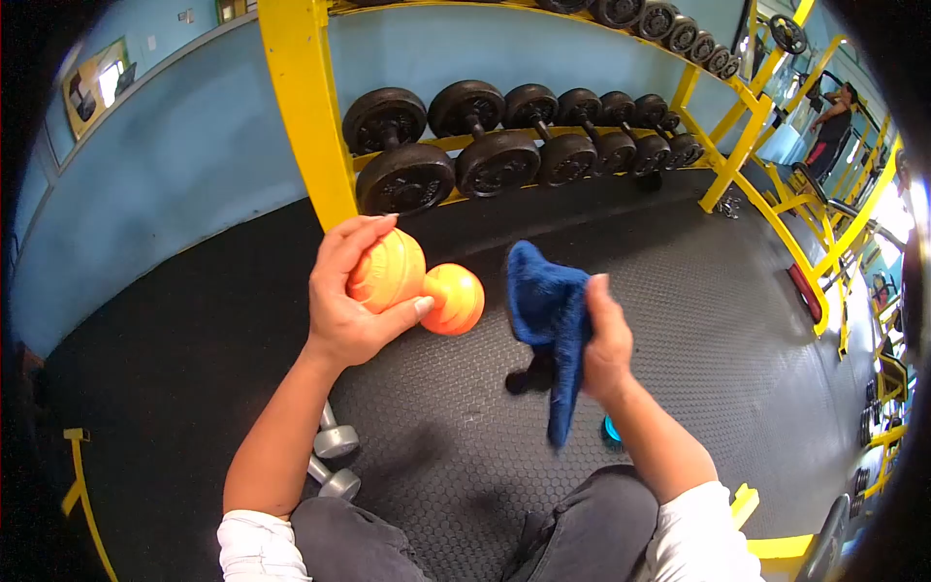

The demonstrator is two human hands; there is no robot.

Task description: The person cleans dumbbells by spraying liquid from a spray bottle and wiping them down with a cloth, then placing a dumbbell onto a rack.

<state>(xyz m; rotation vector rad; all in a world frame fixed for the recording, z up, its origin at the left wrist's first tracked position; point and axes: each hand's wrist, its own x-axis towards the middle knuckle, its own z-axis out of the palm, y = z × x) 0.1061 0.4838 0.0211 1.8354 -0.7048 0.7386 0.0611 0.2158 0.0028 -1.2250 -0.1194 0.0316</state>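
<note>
My left hand (344, 306) is wrapped round one end of an orange dumbbell (453, 299), its thumb lying across the near side. The dumbbell is held up in the air, its other rounded end pointing right. In my right hand (606, 339) is a blue cloth (545, 310), pinched between thumb and fingers and hanging down in folds. A gap separates the cloth from the dumbbell. Most fingers of my right hand are hidden behind the cloth.
Black dumbbells (405, 179) fill a yellow rack (308, 107) ahead. Grey dumbbells (337, 441) lie on the black rubber floor (465, 388) by my left leg. A bright blue round object (612, 430) is partly hidden by my right forearm. Another person (832, 131) stands far right among gym machines.
</note>
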